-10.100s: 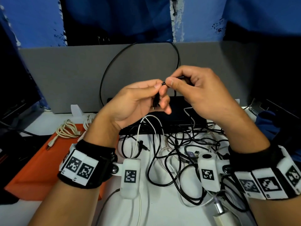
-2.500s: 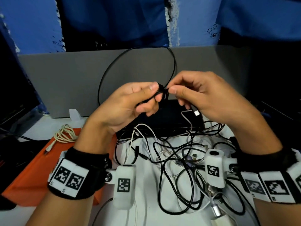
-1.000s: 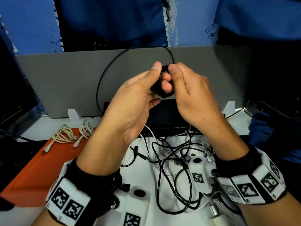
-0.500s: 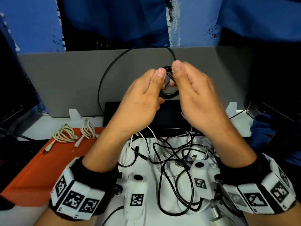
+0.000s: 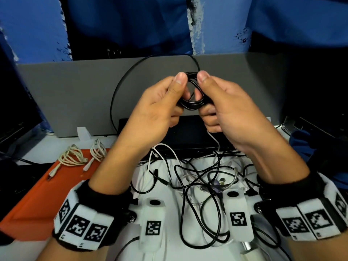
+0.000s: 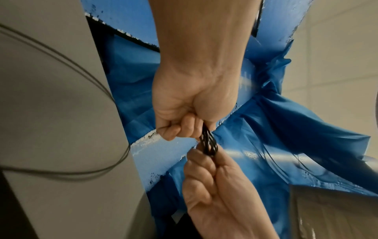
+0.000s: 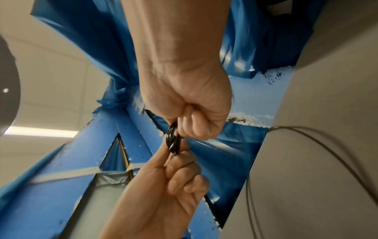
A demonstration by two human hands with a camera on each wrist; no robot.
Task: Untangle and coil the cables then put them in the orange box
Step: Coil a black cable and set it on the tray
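Both hands are holding one small black cable coil point(image 5: 192, 102) up in the air, above the tabletop point(image 5: 165, 240). The left hand point(image 5: 158, 108) is pinching the left side of the coil with its fingers point(image 5: 179, 80) curled around it. The right hand point(image 5: 227, 108) is pinching the right side the same way. A long loose loop of the same black cable point(image 5: 120, 87) is swinging out to the left and still needs winding.

The cable looks thin, light and bendy. It will likely spring open if let go, so it is best to squeeze all the rings together at one spot.

Two whitish coiled cables point(image 5: 72, 157) point(image 5: 98, 150) are already lying in the orange box point(image 5: 37, 200) on the left. A messy pile of tangled cables point(image 5: 203, 178), black and white ones, is lying on the tabletop under the hands. I cannot count them, because they are crossing over each other too much.
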